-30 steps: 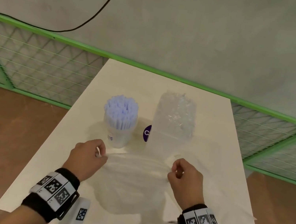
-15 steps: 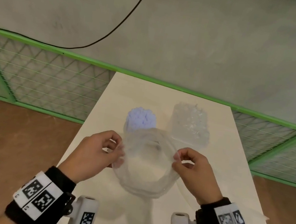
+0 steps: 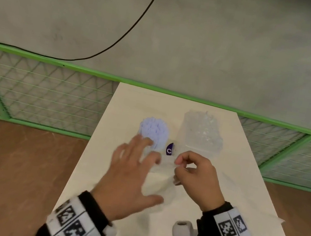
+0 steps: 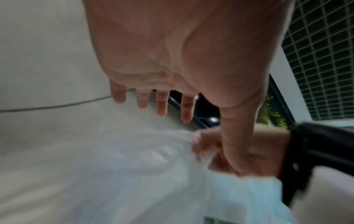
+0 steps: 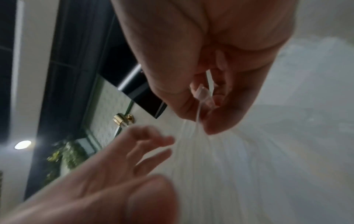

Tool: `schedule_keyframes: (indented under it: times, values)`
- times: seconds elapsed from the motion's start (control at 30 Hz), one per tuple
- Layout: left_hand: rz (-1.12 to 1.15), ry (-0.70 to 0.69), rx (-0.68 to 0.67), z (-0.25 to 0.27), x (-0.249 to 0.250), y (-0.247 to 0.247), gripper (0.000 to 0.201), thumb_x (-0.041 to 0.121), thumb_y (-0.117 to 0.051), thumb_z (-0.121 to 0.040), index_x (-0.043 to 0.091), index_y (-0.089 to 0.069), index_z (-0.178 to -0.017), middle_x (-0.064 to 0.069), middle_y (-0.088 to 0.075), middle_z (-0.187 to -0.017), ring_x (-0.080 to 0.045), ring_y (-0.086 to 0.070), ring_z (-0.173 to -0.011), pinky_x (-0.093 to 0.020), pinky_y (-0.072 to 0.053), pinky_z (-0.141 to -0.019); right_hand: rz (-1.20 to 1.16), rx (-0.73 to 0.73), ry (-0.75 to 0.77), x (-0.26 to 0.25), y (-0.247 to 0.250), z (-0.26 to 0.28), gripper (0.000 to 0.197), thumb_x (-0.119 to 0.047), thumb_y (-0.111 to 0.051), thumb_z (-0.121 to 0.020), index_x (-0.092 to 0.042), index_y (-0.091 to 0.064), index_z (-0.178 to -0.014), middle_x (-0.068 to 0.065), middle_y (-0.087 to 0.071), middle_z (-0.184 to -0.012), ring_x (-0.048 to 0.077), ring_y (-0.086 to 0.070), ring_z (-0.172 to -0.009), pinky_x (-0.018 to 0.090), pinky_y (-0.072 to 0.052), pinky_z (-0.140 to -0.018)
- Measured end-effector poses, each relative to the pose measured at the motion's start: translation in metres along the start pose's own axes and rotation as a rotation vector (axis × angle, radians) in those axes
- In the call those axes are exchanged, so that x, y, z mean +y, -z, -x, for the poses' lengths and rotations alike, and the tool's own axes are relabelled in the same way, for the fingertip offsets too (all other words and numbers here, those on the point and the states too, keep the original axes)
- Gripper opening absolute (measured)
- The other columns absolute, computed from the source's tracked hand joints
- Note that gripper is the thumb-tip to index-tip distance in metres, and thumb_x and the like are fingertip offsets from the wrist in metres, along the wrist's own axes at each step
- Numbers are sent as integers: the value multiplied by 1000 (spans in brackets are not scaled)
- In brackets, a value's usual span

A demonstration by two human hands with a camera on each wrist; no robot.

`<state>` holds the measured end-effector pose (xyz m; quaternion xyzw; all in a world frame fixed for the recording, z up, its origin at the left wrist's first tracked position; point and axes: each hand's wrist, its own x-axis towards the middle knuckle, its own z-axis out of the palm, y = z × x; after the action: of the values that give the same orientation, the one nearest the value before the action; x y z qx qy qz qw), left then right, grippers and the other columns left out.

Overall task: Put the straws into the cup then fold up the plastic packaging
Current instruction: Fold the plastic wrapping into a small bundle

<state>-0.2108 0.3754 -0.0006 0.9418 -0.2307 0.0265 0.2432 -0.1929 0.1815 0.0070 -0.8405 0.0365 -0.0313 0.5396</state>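
A clear cup [image 3: 152, 137] packed with pale purple straws [image 3: 154, 127] stands upright on the white table [image 3: 132, 102]. The clear plastic packaging [image 3: 159, 171] hangs over the table's middle, and my right hand [image 3: 178, 166] pinches its top edge between thumb and fingers. The right wrist view shows the film [image 5: 199, 124] gathered at that pinch. My left hand [image 3: 133, 167] is spread flat with straight fingers just left of the packaging, holding nothing; it is blurred. The left wrist view shows the packaging [image 4: 134, 159] below my straight left fingers [image 4: 161, 104].
A second crinkled clear plastic bag [image 3: 201, 133] stands at the back right of the table beside the cup. A small purple label [image 3: 169, 150] shows between cup and bag. A green mesh fence [image 3: 43, 91] runs behind the table; wooden floor lies to both sides.
My left hand has let go of the packaging and spread flat. The right hand now pinches the packaging alone, and the film has gone from a stretched loop to a gathered sheet.
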Motion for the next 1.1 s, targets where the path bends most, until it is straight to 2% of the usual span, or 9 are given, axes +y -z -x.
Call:
schedule_keyframes:
  times: [0.17,0.37,0.47,0.6,0.73,0.8,0.9,1.03,1.1]
  values:
    - [146,-47,65,-19,10,-25,24,41,-59,-90,26,-66,-107,11,-50,-131,-17,-61,-107,-35,-49,-91,-75,-113,123,-18,3,6,23,4,-65,-78,-18,-69,-81,-1,-62,-76,30,-70,-65,42,-60,-66]
    - [540,-29,173,-26,-3,1,27,39,-59,-89,22,-77,-100,20,-67,-98,2,-63,-96,-17,-52,-82,221,221,169,31,69,-4,24,-11,-66,-90,-32,-65,-102,-12,-63,-109,6,-60,-93,21,-48,-74]
    - [686,-8,110,-30,-4,13,27,35,-61,-85,23,-77,-104,17,-70,-104,0,-64,-104,-15,-49,-88,252,113,8,60,94,-7,26,-22,-66,-91,-38,-64,-112,-13,-58,-119,9,-60,-101,22,-47,-79]
    - [767,19,77,-35,-4,21,25,30,-60,-86,27,-76,-104,12,-72,-110,-5,-65,-107,-22,-51,-91,-129,68,-51,61,111,-15,12,-6,-68,-89,-16,-74,-94,3,-71,-95,14,-68,-76,25,-56,-75]
    - [942,149,227,-35,-4,41,23,25,-59,-84,32,-79,-92,9,-75,-105,-11,-72,-90,-26,-60,-70,-151,118,27,47,144,-27,16,3,-72,-83,-12,-75,-78,4,-69,-70,9,-59,-60,18,-51,-60]
    - [1000,225,319,-35,-9,52,21,22,-58,-87,21,-78,-94,3,-75,-106,-19,-74,-82,-26,-60,-66,-226,214,55,39,167,-33,4,-13,-79,-77,-16,-76,-75,7,-71,-72,11,-59,-64,21,-51,-61]
    - [1036,249,380,-40,-4,59,19,16,-56,-92,13,-75,-94,-3,-75,-102,-18,-73,-68,-24,-59,-61,-456,332,153,29,183,-38,41,-54,-84,-58,-22,-74,-83,1,-71,-80,13,-60,-73,22,-50,-64]
    - [1144,290,456,-53,6,56,20,22,-59,-91,11,-70,-104,-8,-71,-114,-15,-72,-66,-23,-58,-58,-871,-95,-27,37,160,-29,74,-67,-84,-52,-25,-72,-112,4,-72,-110,21,-69,-97,31,-58,-76]
    - [1255,283,328,-57,5,54,51,41,-73,-77,18,-63,-122,-5,-61,-131,-19,-73,-84,-39,-61,-64,-941,-285,-186,48,148,-19,93,-64,-84,-57,-18,-59,-134,14,-62,-132,32,-63,-115,45,-57,-85]
